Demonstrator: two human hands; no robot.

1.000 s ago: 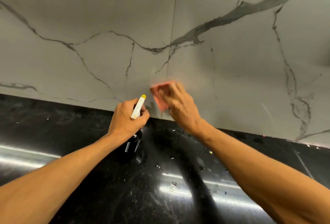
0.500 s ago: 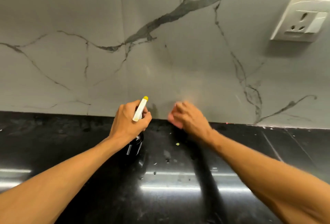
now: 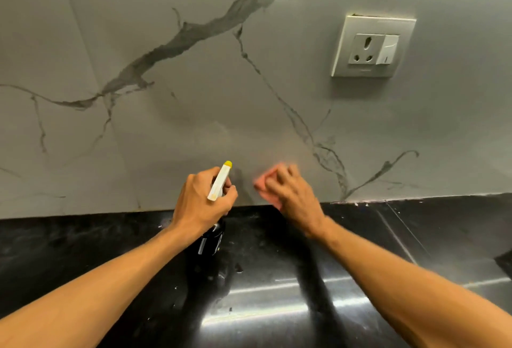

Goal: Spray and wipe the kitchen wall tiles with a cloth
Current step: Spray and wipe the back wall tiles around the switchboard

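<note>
- Gripping the spray bottle (image 3: 212, 239) at its neck: left hand (image 3: 203, 200), fingers curled round it, yellow-tipped nozzle aimed at the wall tiles (image 3: 221, 98).
- Bottle's dark body hangs low over the black worktop (image 3: 277, 292), near the wall.
- Right hand (image 3: 293, 198), blurred, fingers bent over the pink cloth (image 3: 266, 181), holds it against the tile just above the worktop.
- Hands side by side, apart.
- Wall socket (image 3: 372, 46) up right of the cloth.
</note>
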